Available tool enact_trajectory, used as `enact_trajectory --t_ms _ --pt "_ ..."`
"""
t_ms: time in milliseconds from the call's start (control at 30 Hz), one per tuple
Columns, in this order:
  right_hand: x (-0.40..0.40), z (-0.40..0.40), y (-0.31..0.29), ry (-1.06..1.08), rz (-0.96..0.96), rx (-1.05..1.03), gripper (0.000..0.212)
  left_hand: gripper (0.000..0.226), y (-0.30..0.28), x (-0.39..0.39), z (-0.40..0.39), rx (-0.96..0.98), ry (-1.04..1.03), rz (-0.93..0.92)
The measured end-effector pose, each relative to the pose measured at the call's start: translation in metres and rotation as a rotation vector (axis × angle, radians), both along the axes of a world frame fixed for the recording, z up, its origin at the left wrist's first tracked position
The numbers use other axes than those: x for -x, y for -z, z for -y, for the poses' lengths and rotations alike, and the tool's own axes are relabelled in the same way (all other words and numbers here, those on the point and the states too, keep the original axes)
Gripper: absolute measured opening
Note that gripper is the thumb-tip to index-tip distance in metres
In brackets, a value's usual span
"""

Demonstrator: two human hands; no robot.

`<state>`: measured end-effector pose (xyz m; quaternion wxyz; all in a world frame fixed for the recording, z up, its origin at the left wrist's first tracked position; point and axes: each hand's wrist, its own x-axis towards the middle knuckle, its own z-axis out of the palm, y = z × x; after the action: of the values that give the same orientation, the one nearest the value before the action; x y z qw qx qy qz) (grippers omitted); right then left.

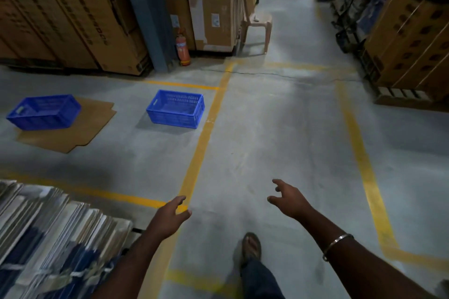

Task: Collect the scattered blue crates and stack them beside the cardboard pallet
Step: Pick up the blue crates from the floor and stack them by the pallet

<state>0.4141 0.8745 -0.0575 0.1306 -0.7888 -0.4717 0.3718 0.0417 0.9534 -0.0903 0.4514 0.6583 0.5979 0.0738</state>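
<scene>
Left hand (pixel 173 211) and right hand (pixel 288 198): fingers spread, loosely curled, holding nothing. Two blue crates on floor, well apart: left crate (pixel 43 111) on flat cardboard (pixel 90 126), right crate (pixel 175 109) beside yellow line (pixel 206 128).

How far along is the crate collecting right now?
Nothing looks stacked yet. Two blue crates sit apart on the floor: the left crate partly on a flat cardboard sheet, the right crate on bare concrete beside the yellow line. Both hands, left and right, are empty, fingers relaxed. Picking up and stacking both crates remains.
</scene>
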Motion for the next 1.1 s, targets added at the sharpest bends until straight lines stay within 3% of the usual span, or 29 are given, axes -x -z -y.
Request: enact_trajectory --t_ms 167,667,867,1100 --pt "-0.019 -0.106 0.018 -0.039 -0.033 0.006 0.069 0.058 -0.002 -0.023 -0.083 0.008 -0.020 -0.058" --pt "-0.002 -0.427 0.039 -0.292 -0.029 0.086 0.068 0.058 0.026 -0.010 -0.300 0.120 -0.246 -0.078" --pt "0.033 -0.556 0.054 -0.323 -0.019 0.145 0.068 0.059 0.052 0.025 -0.430 0.175 -0.321 -0.057" --pt "0.065 -0.696 0.047 -0.307 0.003 0.159 0.068 0.059 0.044 0.066 -0.595 0.216 -0.254 -0.089"
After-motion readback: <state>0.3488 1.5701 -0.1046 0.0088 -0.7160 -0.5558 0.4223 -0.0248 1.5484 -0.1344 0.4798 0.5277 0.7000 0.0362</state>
